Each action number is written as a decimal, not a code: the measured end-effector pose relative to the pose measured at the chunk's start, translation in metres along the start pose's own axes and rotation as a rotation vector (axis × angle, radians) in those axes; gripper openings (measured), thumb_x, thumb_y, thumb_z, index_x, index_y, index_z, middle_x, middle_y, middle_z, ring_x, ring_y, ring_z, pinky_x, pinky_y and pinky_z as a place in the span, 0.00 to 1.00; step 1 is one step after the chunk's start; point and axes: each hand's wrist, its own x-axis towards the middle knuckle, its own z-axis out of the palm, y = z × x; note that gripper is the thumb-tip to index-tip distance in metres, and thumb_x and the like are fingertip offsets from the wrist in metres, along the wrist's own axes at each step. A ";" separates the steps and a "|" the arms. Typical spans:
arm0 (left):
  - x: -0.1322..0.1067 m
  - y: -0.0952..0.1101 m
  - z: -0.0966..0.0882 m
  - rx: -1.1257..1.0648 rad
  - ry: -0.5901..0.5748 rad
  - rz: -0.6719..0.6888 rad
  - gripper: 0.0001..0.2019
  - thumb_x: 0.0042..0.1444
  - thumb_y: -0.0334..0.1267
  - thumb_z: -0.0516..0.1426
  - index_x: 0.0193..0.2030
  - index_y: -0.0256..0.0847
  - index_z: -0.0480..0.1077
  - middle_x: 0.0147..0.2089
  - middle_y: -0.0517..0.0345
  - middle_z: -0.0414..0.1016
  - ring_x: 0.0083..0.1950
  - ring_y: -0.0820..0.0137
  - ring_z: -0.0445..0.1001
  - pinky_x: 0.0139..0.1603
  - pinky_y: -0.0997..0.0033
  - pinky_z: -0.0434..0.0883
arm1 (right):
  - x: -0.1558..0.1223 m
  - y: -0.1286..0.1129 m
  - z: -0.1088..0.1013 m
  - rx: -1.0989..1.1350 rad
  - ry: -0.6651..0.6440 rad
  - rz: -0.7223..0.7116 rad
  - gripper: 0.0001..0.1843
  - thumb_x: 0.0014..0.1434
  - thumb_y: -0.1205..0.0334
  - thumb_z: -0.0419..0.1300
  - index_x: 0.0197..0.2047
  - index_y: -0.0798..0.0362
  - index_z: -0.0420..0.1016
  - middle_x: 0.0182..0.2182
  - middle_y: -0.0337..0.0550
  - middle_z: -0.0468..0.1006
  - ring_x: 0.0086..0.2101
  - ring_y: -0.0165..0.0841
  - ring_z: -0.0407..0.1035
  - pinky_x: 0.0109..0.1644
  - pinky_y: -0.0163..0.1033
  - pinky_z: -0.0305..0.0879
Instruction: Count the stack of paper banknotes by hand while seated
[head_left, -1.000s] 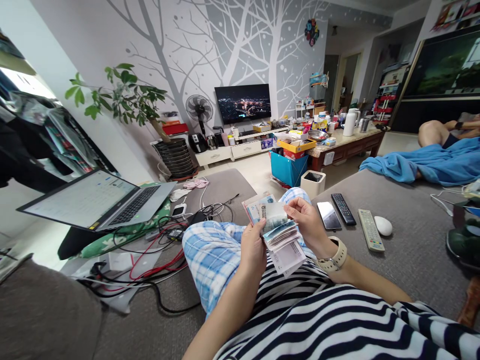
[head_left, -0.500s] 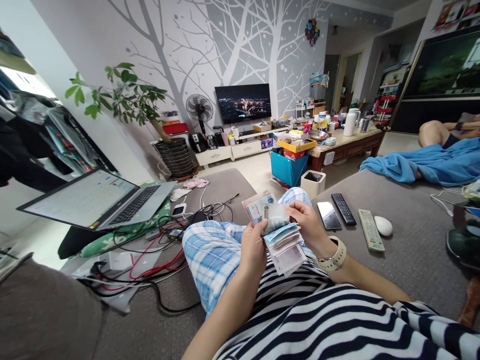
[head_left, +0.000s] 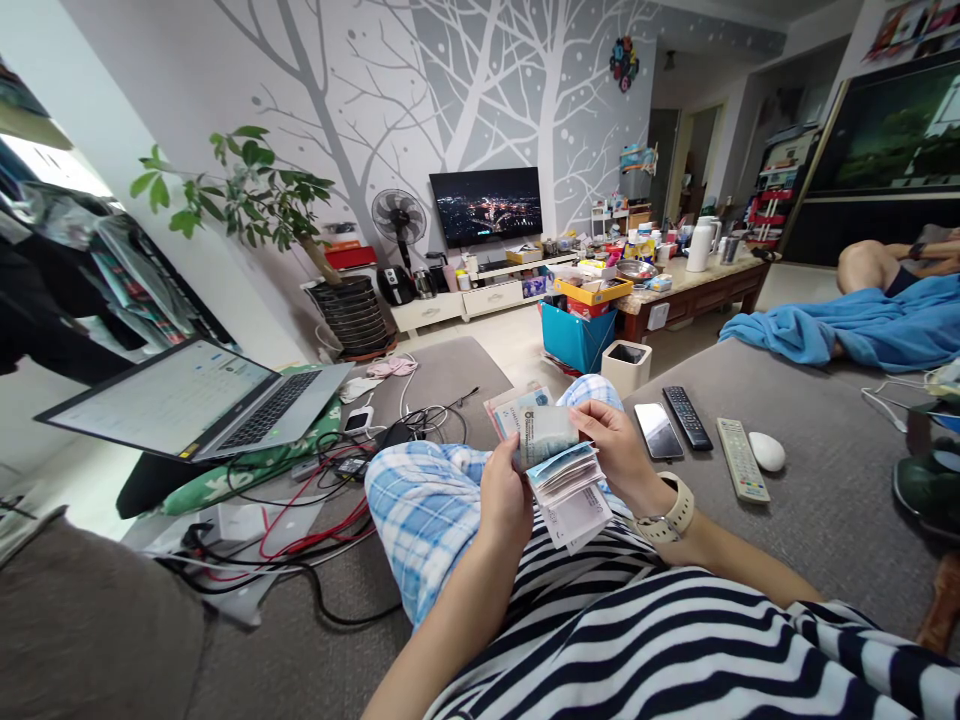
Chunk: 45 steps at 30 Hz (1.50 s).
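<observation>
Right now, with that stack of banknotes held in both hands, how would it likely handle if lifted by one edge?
Probably floppy: the banknotes already bend and fan apart between the left hand and right hand. Likely light, since they are thin paper sheets. Loose sheets could slide out, as the lower ones splay unevenly below the fingers.

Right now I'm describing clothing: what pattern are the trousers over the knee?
Blue-and-white plaid trousers, clearest in the head view.

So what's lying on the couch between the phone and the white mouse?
In the head view, two remotes lie between the phone and the white mouse: a black remote, then a pale remote.
</observation>
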 end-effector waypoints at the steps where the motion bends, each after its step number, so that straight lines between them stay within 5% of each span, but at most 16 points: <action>1: 0.000 0.000 0.000 0.006 -0.004 0.004 0.13 0.46 0.41 0.61 0.36 0.35 0.75 0.34 0.54 0.80 0.41 0.61 0.78 0.43 0.65 0.72 | 0.000 0.000 0.000 0.000 -0.003 -0.001 0.17 0.52 0.51 0.64 0.23 0.53 0.66 0.17 0.32 0.61 0.20 0.25 0.52 0.24 0.34 0.47; 19: 0.000 -0.001 -0.002 0.030 -0.046 0.011 0.10 0.47 0.40 0.61 0.34 0.36 0.76 0.34 0.54 0.79 0.40 0.61 0.77 0.42 0.64 0.72 | 0.000 0.003 -0.001 0.024 -0.018 -0.041 0.17 0.54 0.52 0.64 0.23 0.53 0.66 0.17 0.32 0.60 0.20 0.25 0.51 0.23 0.34 0.46; 26: -0.003 0.001 -0.003 0.069 0.021 0.032 0.12 0.46 0.40 0.63 0.37 0.36 0.77 0.32 0.54 0.79 0.37 0.61 0.78 0.41 0.64 0.72 | 0.001 0.002 0.000 0.045 -0.023 -0.053 0.15 0.55 0.52 0.62 0.25 0.53 0.70 0.18 0.36 0.68 0.20 0.26 0.57 0.25 0.35 0.49; 32: -0.007 0.004 -0.001 0.093 -0.028 0.034 0.11 0.45 0.39 0.64 0.37 0.38 0.76 0.28 0.57 0.77 0.33 0.64 0.76 0.37 0.67 0.70 | 0.004 0.005 -0.002 0.022 0.066 -0.031 0.14 0.48 0.53 0.67 0.27 0.53 0.70 0.21 0.35 0.67 0.23 0.27 0.56 0.26 0.35 0.49; 45: -0.003 0.000 -0.002 0.058 -0.046 -0.012 0.09 0.41 0.36 0.64 0.31 0.38 0.73 0.28 0.60 0.75 0.28 0.71 0.72 0.37 0.69 0.69 | 0.003 0.005 -0.001 -0.014 0.027 0.033 0.20 0.47 0.48 0.67 0.21 0.53 0.65 0.17 0.32 0.60 0.20 0.26 0.51 0.25 0.35 0.45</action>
